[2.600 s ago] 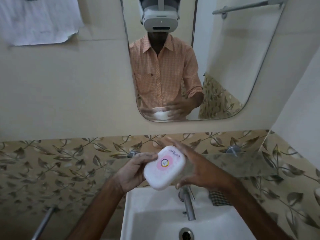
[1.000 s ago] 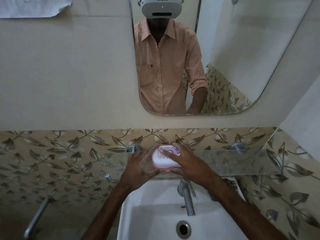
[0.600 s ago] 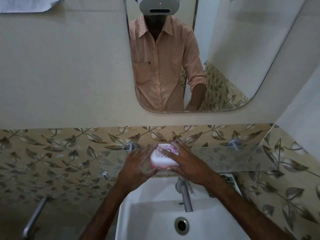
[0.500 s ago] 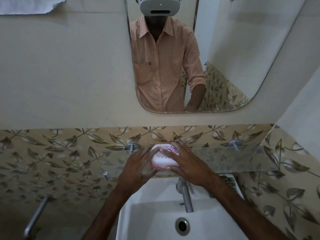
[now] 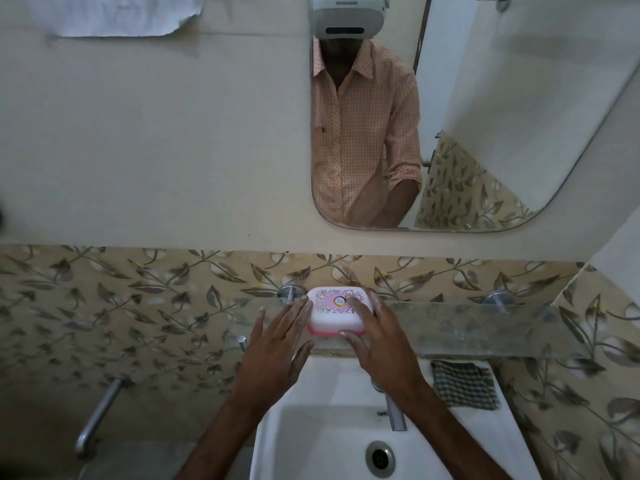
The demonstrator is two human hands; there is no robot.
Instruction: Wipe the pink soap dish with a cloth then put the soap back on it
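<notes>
Soap dish [image 5: 337, 313] down on the glass shelf [image 5: 467, 327].
Held up a moment ago, it now sits lid shut; my left hand [image 5: 277, 344] lies flat against its side, right hand [image 5: 377, 341] rests slack on top. Nearly done, I'd say.

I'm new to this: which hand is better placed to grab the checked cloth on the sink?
Likely the right hand: the green checked cloth lies on the white sink's rim on that side, while the left hand sits across the white-lidded pink soap dish from it.
</notes>
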